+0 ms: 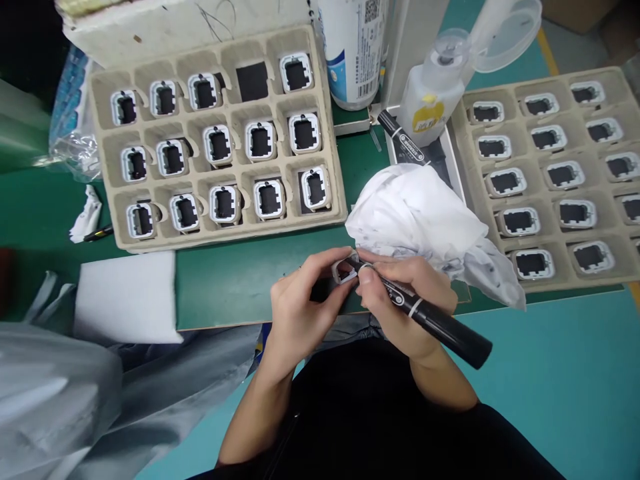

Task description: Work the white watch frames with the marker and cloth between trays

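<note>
Between its thumb and fingers, my left hand [305, 300] holds a small white frame part [344, 271]. My right hand [407, 293] grips a thick black marker [445, 328], its tip end pointing left and meeting the frame part. Whether the tip touches the part's inner or outer edge cannot be made out. A crumpled white cloth [420, 210] lies just beyond my right hand. Behind my left hand, a moulded pulp tray [197, 180] holds several white frames with dark openings; one compartment [253, 81] in its back row has no frame.
A second pulp tray [543, 183] with several frames stands at the right. Bottles [353, 50] [430, 100] and another marker [403, 139] are at the back. A white foam sheet [127, 297] lies at the front left, near a person's grey sleeve [55, 393].
</note>
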A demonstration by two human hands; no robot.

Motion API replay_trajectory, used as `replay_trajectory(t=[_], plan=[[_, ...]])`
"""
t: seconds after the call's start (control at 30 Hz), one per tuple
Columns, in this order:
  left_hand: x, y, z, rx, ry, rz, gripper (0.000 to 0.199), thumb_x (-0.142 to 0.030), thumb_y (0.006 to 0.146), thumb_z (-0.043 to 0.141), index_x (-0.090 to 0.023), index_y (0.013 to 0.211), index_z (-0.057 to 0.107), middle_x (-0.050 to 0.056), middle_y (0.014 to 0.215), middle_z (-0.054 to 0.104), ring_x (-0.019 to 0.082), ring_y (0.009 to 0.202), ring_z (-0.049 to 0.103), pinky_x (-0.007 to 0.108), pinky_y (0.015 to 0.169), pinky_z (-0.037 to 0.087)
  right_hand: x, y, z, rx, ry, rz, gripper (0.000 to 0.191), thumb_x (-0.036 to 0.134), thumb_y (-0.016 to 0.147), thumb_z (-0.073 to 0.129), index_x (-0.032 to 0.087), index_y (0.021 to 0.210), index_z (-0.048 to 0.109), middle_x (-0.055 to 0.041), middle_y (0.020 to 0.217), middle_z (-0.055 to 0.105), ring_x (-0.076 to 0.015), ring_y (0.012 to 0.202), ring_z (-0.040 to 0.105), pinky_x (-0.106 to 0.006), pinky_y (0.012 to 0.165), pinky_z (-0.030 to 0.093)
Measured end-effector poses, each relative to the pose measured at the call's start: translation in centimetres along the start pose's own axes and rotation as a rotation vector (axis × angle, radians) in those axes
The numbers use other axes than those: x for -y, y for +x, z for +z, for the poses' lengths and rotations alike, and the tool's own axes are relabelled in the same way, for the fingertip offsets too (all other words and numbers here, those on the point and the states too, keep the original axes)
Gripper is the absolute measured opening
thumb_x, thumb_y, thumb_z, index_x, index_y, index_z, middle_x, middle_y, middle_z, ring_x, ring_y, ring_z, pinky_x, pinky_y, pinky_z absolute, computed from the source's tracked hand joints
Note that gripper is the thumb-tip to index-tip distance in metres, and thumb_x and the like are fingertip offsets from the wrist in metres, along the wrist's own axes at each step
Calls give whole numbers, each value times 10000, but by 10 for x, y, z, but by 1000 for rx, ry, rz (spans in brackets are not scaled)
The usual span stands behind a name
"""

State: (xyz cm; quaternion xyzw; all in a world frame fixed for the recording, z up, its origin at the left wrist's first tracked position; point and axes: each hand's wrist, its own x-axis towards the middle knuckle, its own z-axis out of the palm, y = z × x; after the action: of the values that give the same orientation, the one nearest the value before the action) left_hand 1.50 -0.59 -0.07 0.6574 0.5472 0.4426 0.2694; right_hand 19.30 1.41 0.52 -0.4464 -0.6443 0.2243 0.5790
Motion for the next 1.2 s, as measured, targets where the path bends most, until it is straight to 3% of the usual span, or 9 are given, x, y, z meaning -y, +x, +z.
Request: replay_trajectory(t=[0.1, 0.3, 0.53, 0.73, 0.97, 1.2], plan=[[-1, 2, -1, -4, -63, -29, 407, -143, 1040, 938, -297, 1411, 878, 3, 1218, 956, 169, 1026, 935, 225, 984, 757, 0, 1, -1, 22, 10, -3, 195, 172, 1065, 866, 291, 969, 745, 47, 806, 882, -254, 933, 984, -273, 826, 816], [2, 0, -3, 5, -42, -41, 485, -96, 1015, 926, -323, 1440, 873, -2, 1250, 957, 164, 1043, 934, 216, 997, 749, -2, 0, 5, 9, -104, -181, 215, 112, 1036, 867, 283, 1014, 739, 33, 895, 921, -199, 792, 944, -270, 925, 831], [-1, 1, -1, 4, -64, -36, 399, -162, 1054, 937, -309, 1420, 877, 4, 1222, 955, 158, 1020, 928, 213, 977, 747, 2, -2, 0, 34, -106, -85, 195, 98, 1036, 851, 279, 1046, 779, 4, 976, 949, -253, 992, 987, -280, 939, 832], [-1, 2, -2, 4, -50, -43, 392, -172, 1048, 936, -290, 1418, 883, 15, 1214, 956, 168, 1007, 925, 226, 974, 751, 4, -1, 3, 35, -131, -124, 204, 100, 1042, 845, 281, 1041, 751, 27, 923, 931, -227, 889, 973, -300, 960, 844], [-2, 2, -1, 17, 8, -45, 316, -273, 1090, 910, -273, 1405, 886, 39, 1204, 954, 181, 976, 912, 247, 925, 756, 1, -4, 4, -11, -130, -106, 197, 129, 1043, 854, 310, 1027, 777, 36, 910, 927, -258, 953, 986, -308, 892, 858], [-3, 4, -1, 17, -27, -19, 319, -227, 1086, 918, -275, 1400, 880, 23, 1202, 949, 155, 970, 900, 220, 924, 733, 2, -3, 2, -1, -129, -112, 188, 118, 1036, 856, 294, 1048, 789, 6, 971, 956, -266, 962, 988, -297, 893, 854]])
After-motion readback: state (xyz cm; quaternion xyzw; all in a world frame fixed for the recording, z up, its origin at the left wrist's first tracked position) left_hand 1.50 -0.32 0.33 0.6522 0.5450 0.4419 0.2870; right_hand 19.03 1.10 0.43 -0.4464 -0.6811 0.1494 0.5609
